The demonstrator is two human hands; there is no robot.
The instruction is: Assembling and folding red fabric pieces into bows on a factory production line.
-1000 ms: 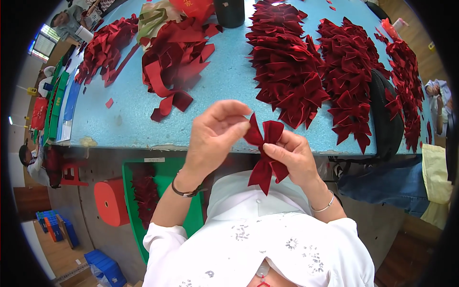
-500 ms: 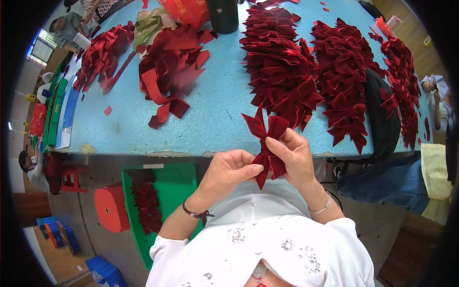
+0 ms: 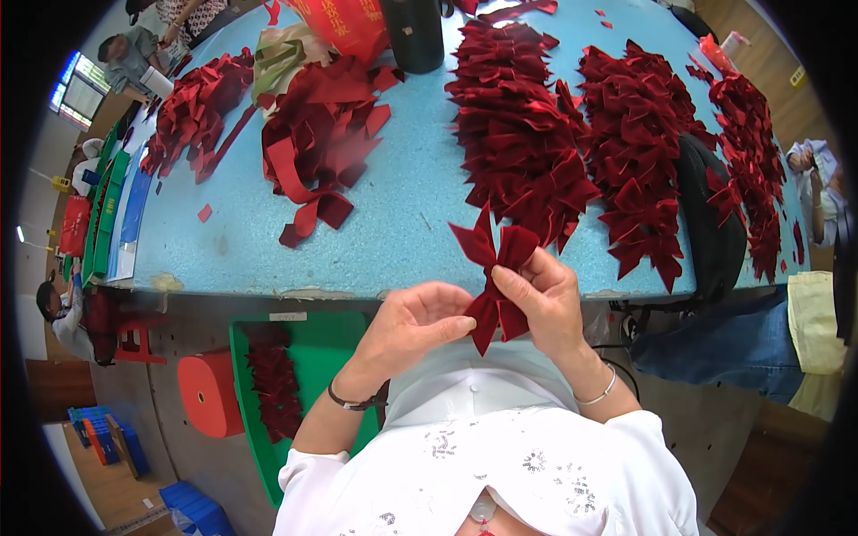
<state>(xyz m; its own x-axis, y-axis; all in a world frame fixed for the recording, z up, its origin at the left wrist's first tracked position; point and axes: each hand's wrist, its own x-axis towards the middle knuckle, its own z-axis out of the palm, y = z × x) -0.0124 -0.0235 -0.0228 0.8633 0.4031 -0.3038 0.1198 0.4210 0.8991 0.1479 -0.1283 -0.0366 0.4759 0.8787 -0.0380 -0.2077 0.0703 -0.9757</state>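
A dark red velvet bow (image 3: pixel 492 286) with pointed tails is held upright just off the table's near edge. My right hand (image 3: pixel 545 295) pinches it at the middle, thumb in front and fingers behind. At its lower left tail is my left hand (image 3: pixel 416 326), fingers loosely curled and apart from the outstretched thumb, whose tip is at the ribbon's edge. Beyond my hands, a long heap of similar bows (image 3: pixel 523 125) lies on the blue table (image 3: pixel 402 196). To the left of it sits a pile of loose red ribbon pieces (image 3: pixel 313 134).
More bow heaps (image 3: pixel 635 143) lie to the right, beside a black bag (image 3: pixel 710 223). A dark cylindrical container (image 3: pixel 414 36) and a red bag (image 3: pixel 344 22) stand at the back. Below the table edge, left, are a green bin (image 3: pixel 326 357) holding bows and a red roll (image 3: pixel 210 393). Other people sit around.
My left hand has drawn back slightly to the left, its thumb coming off the bow's front to the edge. My right hand still holds the bow in nearly the same place.
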